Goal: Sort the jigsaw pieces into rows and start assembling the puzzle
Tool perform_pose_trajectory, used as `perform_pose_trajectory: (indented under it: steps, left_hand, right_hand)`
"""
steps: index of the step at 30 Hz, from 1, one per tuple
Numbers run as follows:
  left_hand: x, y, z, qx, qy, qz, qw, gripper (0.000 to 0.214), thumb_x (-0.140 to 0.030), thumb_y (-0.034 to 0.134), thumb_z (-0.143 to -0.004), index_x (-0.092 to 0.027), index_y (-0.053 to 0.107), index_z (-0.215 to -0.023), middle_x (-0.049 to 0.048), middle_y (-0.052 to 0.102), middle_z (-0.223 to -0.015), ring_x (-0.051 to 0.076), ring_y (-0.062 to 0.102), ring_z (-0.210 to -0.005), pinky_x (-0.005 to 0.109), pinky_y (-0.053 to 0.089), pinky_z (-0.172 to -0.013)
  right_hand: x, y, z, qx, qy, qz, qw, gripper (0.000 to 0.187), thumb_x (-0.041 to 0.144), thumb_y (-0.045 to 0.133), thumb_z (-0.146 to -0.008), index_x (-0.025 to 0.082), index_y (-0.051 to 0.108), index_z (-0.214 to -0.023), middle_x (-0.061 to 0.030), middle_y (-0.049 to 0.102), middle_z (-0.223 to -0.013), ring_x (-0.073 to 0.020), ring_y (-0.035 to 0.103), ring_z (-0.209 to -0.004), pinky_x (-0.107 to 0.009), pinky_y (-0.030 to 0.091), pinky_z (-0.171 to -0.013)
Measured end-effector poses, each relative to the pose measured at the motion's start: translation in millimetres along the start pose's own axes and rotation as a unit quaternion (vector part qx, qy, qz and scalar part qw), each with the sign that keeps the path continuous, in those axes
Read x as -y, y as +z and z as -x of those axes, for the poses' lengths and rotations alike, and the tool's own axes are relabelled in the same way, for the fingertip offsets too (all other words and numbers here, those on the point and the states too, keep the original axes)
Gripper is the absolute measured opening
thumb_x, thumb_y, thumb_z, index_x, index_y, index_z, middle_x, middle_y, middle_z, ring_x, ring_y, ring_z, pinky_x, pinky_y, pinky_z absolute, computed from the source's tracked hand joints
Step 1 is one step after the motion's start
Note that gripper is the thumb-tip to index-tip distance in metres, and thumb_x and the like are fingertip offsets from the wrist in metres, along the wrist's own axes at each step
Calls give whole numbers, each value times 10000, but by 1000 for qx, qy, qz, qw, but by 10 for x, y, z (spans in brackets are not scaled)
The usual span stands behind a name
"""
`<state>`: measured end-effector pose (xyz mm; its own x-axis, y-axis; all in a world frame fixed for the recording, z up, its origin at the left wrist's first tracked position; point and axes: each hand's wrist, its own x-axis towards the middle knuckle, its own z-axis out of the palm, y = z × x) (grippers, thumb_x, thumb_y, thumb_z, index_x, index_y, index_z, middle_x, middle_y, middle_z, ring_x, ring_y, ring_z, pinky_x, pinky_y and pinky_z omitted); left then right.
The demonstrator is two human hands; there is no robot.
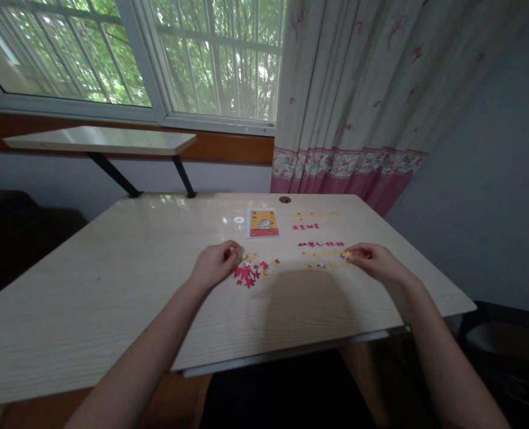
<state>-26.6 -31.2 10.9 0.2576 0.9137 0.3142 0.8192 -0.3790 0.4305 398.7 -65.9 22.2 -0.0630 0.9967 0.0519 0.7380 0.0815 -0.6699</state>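
Observation:
My right hand (376, 260) pinches a yellow jigsaw puzzle piece (346, 254) at the right end of a row of yellow pieces (322, 255). Just above that row runs a line of mostly red pieces (329, 243); another row of yellow and pale pieces (321, 266) lies below it. My left hand (214, 264) rests at the left edge of a loose pile of red, yellow and white puzzle pieces (245, 273). Its fingers are curled together, and whatever may be between them is too small to make out.
A picture card (263, 223) with a white animal on yellow and red lies behind the pile. Farther back are short rows of yellow (320, 213) and red pieces (306, 226). A raised shelf (103, 140) stands at the desk's (112, 286) back left, and a curtain (336, 119) hangs behind.

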Motion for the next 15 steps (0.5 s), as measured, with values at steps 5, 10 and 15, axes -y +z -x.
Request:
perform_pose_trajectory:
  steps: [5, 10, 15]
  left_hand:
    - [-4, -9, 2, 4, -2, 1, 1000, 251, -332, 429, -828, -189, 624, -897, 3, 584, -573, 122, 498, -501, 224, 306, -509]
    - [-3, -13, 2, 6, -1, 3, 1000, 257, -342, 425, -830, -195, 624, -899, -2, 579, -566, 120, 491, -492, 225, 301, -507]
    - [-3, -19, 3, 9, -1, 5, 1000, 251, -337, 429, -820, -196, 625, -891, -3, 582, -569, 124, 496, -499, 225, 306, -512]
  right_hand:
    - [-370, -119, 165, -3, 22, 1, 1000, 390, 449, 585, -725, 152, 666, -965, -80, 653, -797, -162, 549, -642, -284, 420, -581]
    - [-405, -60, 199, -43, 0, 50, 998, 351, 434, 588, -726, 183, 685, -952, -89, 653, -879, -176, 555, -663, -316, 445, -618]
    - [-379, -31, 192, -45, -23, 76, 996, 333, 410, 583, -735, 178, 689, -949, -94, 642, -877, -174, 549, -662, -311, 449, -627]
